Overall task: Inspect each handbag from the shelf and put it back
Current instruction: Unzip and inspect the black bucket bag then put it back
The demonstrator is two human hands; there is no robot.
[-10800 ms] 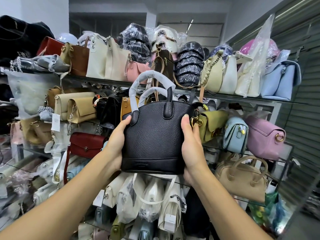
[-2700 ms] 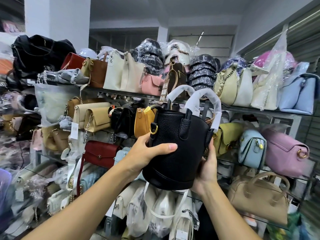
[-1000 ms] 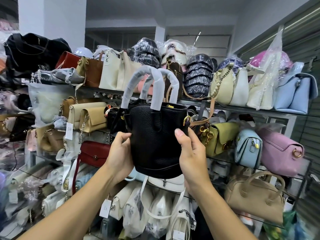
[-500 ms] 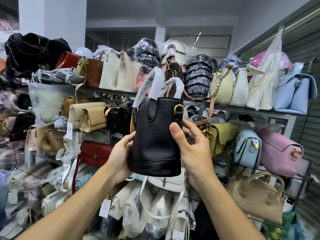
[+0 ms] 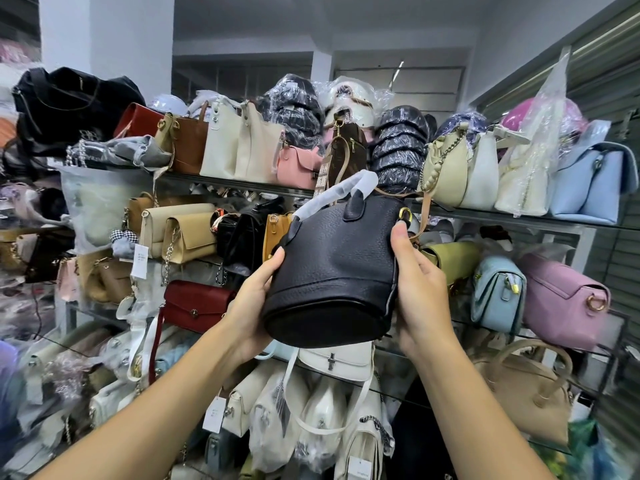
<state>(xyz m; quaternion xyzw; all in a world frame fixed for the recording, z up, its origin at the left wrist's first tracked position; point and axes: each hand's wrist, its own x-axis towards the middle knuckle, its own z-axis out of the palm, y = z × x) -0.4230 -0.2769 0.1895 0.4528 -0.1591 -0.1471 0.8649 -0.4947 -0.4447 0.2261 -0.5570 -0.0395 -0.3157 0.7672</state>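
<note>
Gripping the black pebbled-leather bucket handbag (image 5: 337, 268) before the glass shelf (image 5: 235, 184), we clasp its flanks: left hand (image 5: 252, 306) at nine o'clock, right hand (image 5: 420, 292) at three, long axis tilted toward one o'clock.

Shelf (image 5: 242, 184): open tiers with grey rims, crowded throughout.

Top tier, left to right: black holdall (image 5: 69, 109), red bag (image 5: 136, 121), brown bag (image 5: 188, 147), two cream totes (image 5: 221, 143) standing side by side, pink bag (image 5: 298, 166), stack of dark bags (image 5: 398, 147) wrapped in film, pale green bag (image 5: 446, 174) with braided strap, white bag (image 5: 483, 174), blue bag (image 5: 588, 181) at the right end.

Middle tier: two beige flap bags (image 5: 188, 237) touching, mustard bag (image 5: 273, 233), olive bag (image 5: 453, 258), light blue bag (image 5: 495, 292) on end, lilac bag (image 5: 561, 299) tilted. Lower left: dark red clutch (image 5: 197, 303).

Lower tier: white bags (image 5: 332, 358), several in plastic with tags; tan bag (image 5: 523, 393) at right.
</note>
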